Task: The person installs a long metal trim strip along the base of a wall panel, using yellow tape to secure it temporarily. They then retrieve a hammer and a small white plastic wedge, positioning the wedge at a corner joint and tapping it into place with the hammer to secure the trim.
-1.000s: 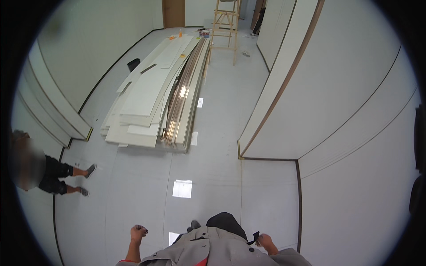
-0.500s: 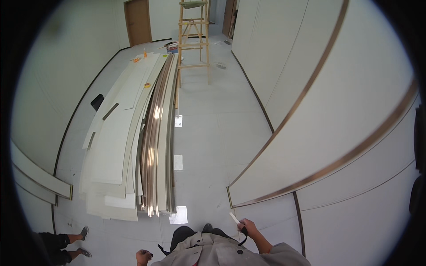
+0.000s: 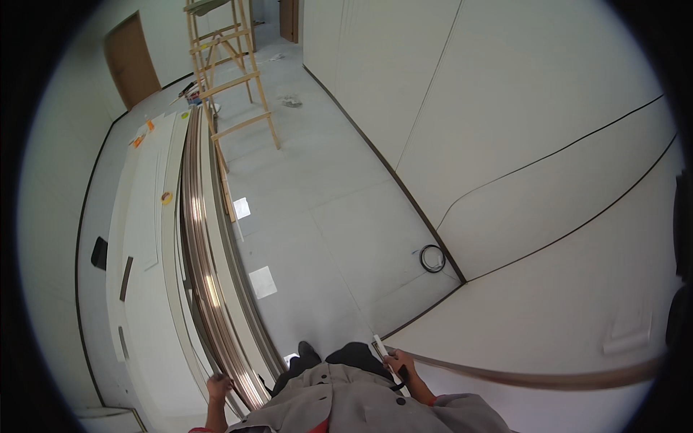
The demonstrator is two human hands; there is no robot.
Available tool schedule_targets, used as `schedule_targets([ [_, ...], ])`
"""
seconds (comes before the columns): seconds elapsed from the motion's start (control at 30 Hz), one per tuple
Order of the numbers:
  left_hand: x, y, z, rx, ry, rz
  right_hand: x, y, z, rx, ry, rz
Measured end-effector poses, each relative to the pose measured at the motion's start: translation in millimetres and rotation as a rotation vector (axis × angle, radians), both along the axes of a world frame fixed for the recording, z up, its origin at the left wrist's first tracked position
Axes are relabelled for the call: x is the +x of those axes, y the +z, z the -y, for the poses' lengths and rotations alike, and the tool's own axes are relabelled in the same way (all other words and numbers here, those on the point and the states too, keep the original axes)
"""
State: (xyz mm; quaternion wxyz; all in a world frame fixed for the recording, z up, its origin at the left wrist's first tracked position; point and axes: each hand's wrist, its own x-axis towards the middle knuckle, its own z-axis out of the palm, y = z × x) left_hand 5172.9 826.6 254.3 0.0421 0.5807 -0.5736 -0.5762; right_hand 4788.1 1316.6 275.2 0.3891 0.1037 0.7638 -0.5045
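Pale grey floor tiles [image 3: 339,238] stretch ahead of both hands. Right hand [image 3: 402,361] is closed around a small white tube-like tool [image 3: 380,348], touching a long brown metal trim strip [image 3: 534,377] running rightward. Left hand [image 3: 218,387], fingers curled, rests beside stacked white boards [image 3: 148,289] and shiny bronze strips [image 3: 206,289]. A wooden stepladder [image 3: 227,79] stands far ahead.

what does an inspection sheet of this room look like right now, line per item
surface: pale tiled floor, glossy patches
job's things: small white tool in right hand, beside a brown trim strip on the wall panel; metal strips at left hand
clutter: white boards stacked on floor
grippers: right hand closed on tool; left hand's grip unclear
cables: black coil by the wall
surroundings: wooden ladder, brown door, white wall panels
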Motion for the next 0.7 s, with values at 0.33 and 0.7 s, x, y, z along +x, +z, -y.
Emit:
schedule_targets([
  [0.33, -418.7, 51.8, 232.1, -0.218, -0.294, -0.121, -190.2, -102.2, 77.3, 0.379, 0.076, -0.263],
  [0.7, -667.2, 7.6, 292.6, -0.046, -0.492, 0.218, -533.8, -15.9, 211.7, -0.103, -0.534, -0.036],
])
